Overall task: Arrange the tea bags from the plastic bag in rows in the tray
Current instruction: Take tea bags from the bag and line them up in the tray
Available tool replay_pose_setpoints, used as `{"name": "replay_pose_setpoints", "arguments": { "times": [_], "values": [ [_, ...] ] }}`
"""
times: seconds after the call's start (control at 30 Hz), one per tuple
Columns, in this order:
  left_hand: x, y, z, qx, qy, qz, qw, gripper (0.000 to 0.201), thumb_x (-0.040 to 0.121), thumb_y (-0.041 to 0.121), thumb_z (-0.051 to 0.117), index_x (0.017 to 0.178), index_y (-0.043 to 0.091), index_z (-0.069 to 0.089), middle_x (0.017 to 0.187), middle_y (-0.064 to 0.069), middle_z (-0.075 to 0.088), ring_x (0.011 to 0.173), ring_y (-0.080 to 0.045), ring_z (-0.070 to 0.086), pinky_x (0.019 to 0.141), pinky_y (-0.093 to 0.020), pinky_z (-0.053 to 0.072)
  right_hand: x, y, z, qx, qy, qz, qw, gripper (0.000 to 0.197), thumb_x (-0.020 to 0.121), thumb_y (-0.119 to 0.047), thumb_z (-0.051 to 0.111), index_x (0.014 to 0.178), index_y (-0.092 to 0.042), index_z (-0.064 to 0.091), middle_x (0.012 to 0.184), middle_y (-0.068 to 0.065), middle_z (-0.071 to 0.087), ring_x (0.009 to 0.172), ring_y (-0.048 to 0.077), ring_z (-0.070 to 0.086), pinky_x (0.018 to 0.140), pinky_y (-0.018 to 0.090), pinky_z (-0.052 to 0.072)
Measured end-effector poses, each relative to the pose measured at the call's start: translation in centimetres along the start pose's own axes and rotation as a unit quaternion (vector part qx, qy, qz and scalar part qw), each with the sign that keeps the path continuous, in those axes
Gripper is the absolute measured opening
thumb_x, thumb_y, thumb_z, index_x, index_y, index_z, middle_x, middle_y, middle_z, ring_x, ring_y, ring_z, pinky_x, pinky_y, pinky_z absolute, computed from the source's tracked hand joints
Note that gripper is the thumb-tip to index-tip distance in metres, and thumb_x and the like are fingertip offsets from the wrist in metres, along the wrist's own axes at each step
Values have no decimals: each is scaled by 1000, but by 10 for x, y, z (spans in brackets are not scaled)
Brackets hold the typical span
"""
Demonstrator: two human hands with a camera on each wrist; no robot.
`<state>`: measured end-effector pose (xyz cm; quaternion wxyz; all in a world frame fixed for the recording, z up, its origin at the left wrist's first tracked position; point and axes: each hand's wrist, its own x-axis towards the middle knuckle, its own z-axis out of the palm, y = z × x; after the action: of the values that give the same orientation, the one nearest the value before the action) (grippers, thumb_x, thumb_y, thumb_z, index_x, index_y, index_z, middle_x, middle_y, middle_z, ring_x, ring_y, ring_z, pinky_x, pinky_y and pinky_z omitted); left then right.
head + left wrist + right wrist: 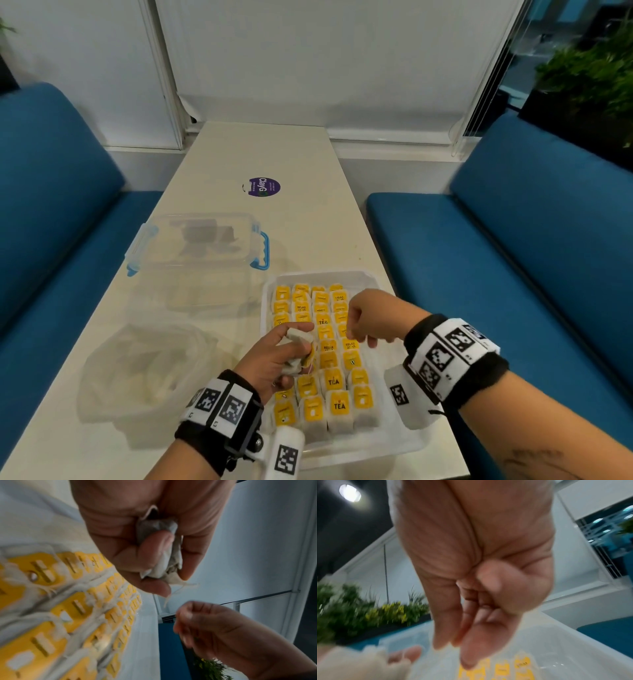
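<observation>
A clear plastic tray point(322, 275) lies at the table's near right, with tea bags point(334, 381) with yellow tags set in rows inside it. They also show as tea bags point(73, 608) in the left wrist view. My left hand point(301, 346) hovers over the tray's left side and grips a crumpled bunch of tea bags point(161, 561), with strings dangling below the fingers. My right hand point(359, 337) hangs over the tray's middle rows, close to the left hand. Its fingers point(462, 635) are curled together, and I see nothing between them.
A crumpled clear plastic bag point(144, 370) lies left of the tray. Behind it stands a clear box with blue latches point(195, 246). A purple sticker point(263, 186) sits farther back on the cream table point(274, 150). Blue sofas point(513, 274) flank the table.
</observation>
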<state>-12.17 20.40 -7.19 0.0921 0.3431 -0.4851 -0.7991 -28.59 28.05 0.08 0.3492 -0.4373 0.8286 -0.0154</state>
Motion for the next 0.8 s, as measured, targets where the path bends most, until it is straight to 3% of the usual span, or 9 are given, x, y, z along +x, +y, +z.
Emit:
{"name": "replay_pose_setpoints", "arguments": {
  "times": [0.1,0.2,0.3,0.4,0.5,0.6,0.7,0.8],
  "values": [
    [-1,5,11,-9,-23,13,1000,34,86,-4,54,111,19,58,89,-11,57,58,-19,56,34,-13,28,-15,0,-3,172,44,-99,979,10,86,-8,62,84,-17,58,71,-4,62,59,6,58,42,18,40],
    [-2,9,21,-22,-32,17,999,40,81,-8,52,107,22,57,86,-11,55,58,-19,58,34,-14,29,-18,-1,5,236,47,-141,960,29,79,5,62,84,-23,57,80,-1,63,60,8,58,41,21,41],
    [-2,12,28,-52,-25,21,998,46,85,-10,39,112,23,57,86,-10,58,58,-19,59,35,-15,29,-19,1,14,266,75,-132,952,21,80,-10,67,90,-21,53,76,2,60,65,16,58,40,23,40],
    [-2,14,33,-88,-13,26,996,49,85,-9,40,113,26,59,91,-8,59,58,-16,56,36,-17,33,-22,3,21,276,97,-108,950,38,73,-29,78,97,-16,51,72,1,57,65,18,57,37,22,38],
    [-2,12,37,-106,-5,25,994,50,85,-8,37,113,27,59,88,-7,60,53,-13,57,37,-17,35,-22,5,24,252,123,-102,954,28,75,-18,76,88,-20,51,71,0,55,63,18,57,38,22,40],
    [-3,11,39,-113,0,17,993,49,87,-7,33,110,26,59,94,-6,67,65,-20,69,36,-16,36,-22,10,19,238,123,-91,959,23,78,-2,68,88,-18,54,70,2,57,51,11,56,42,24,43],
    [-4,11,39,-127,7,11,992,45,88,-6,33,107,25,60,98,-8,65,69,-20,71,36,-15,35,-23,14,12,258,123,-82,955,22,79,0,68,92,-14,58,66,0,56,47,5,53,41,20,42],
    [-4,11,37,-137,21,11,990,41,89,-4,35,103,24,61,97,-7,65,68,-19,70,36,-14,35,-23,17,5,262,135,-79,952,11,81,-6,69,82,-13,60,61,0,59,40,1,51,42,19,41]
  ]
}}
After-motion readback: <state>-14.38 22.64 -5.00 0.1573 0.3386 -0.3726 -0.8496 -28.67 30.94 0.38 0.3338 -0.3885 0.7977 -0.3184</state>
